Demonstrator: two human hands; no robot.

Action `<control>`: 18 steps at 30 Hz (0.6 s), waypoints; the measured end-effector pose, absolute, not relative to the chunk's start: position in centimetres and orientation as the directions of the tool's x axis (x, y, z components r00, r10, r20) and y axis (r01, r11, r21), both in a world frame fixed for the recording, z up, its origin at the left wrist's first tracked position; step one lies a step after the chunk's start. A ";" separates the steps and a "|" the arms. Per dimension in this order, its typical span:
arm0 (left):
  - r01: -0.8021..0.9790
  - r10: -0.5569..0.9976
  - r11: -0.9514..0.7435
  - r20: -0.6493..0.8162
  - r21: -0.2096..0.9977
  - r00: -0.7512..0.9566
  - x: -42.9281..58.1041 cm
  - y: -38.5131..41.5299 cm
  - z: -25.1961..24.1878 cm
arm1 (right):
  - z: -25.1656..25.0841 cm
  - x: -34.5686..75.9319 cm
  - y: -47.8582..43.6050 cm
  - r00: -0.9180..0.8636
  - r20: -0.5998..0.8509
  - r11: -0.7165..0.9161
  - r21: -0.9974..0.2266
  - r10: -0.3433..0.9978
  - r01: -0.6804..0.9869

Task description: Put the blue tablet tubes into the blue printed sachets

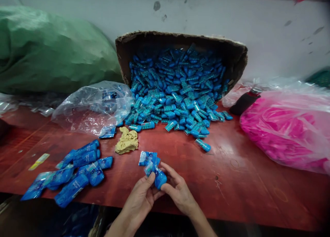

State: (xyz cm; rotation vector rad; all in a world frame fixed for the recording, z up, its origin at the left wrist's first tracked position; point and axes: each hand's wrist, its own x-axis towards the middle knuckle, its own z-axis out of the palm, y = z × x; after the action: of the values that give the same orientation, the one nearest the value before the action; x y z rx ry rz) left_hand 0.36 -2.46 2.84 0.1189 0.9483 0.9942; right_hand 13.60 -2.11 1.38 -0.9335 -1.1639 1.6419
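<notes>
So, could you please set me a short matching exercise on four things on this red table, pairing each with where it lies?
Things:
1. cardboard box
2. pink bag
3. yellow cloth
4. filled blue packets

Places:
A. at the table's left front edge
B. tipped on its side against the wall, spilling blue pieces
C. on the right side of the table
D. between the clear plastic bag and the hands

Pairs: 1-B, 2-C, 3-D, 4-A

Packing workshop, spilled carton (233, 58), bulk sacks (46, 51)
</notes>
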 end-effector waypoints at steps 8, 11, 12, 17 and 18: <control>-0.540 0.754 0.576 -0.654 0.614 0.061 -0.1 -2.1 2.9 | 0.0 11.7 -2.7 -0.013 -0.064 -0.065 -0.988 0.998 -0.137; -0.442 0.755 0.588 -0.655 0.678 0.000 -0.4 -1.7 3.0 | 0.2 11.7 -3.0 0.006 -0.037 -0.036 -0.995 0.999 -0.092; -0.431 0.763 0.584 -0.646 0.688 0.001 -0.5 -1.6 3.1 | 0.3 11.8 -3.2 0.004 -0.012 -0.012 -0.998 1.000 -0.068; -0.500 0.788 0.582 -0.596 0.641 0.153 -0.7 -1.3 3.4 | 1.0 12.5 -3.3 -0.042 0.042 0.040 -0.997 0.998 -0.062; -0.507 0.788 0.587 -0.587 0.631 0.183 -0.8 -1.3 3.3 | 1.1 12.6 -3.3 -0.049 0.037 0.034 -0.997 0.998 -0.064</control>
State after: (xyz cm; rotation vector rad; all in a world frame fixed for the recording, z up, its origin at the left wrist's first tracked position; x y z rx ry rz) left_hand -0.79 -1.31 3.35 0.3237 1.0331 0.9365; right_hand 12.56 -3.29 1.06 -1.1128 -1.2154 1.2486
